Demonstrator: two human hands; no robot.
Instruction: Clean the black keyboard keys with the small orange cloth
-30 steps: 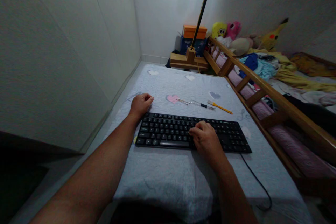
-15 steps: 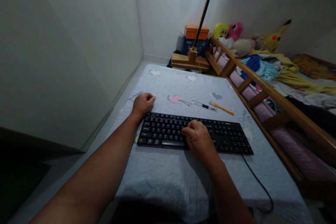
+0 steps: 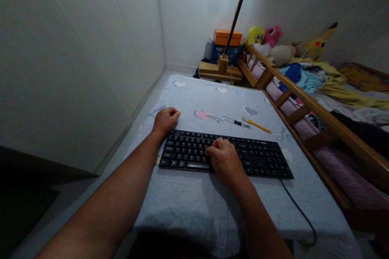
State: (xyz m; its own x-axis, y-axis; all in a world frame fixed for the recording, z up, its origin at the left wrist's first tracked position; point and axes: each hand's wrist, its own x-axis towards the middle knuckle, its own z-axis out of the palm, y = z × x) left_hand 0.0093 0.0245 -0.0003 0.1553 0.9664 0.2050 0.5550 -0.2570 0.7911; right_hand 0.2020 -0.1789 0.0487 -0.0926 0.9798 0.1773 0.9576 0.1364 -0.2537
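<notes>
A black keyboard [image 3: 188, 165] lies flat on the cloth-covered table. My right hand [image 3: 224, 157] is over the middle of it, thumb and fingers pinched together just above the letter keys. Whatever is in that pinch, if anything, is too small to make out. Curled closed, my left hand [image 3: 166, 120] rests at the keyboard's far left corner, and the inside of its grip is hidden. Beyond the keyboard are thin white sticks [image 3: 214, 117], a wire tool with a black grip [image 3: 237, 122] and a yellow-handled brush [image 3: 259, 125].
The keyboard's cable [image 3: 299, 208] trails off the near right edge. A wooden bed rail [image 3: 296, 91] runs along the right side, with clothes and plush toys behind it. At the back, a black pole [image 3: 238, 10] rises from a wooden base [image 3: 209, 69]. A pale wall panel [image 3: 91, 56] bounds the left.
My right hand has shifted slightly left over the keys, still pinched. My left hand, the keyboard and the tools have stayed where they were.
</notes>
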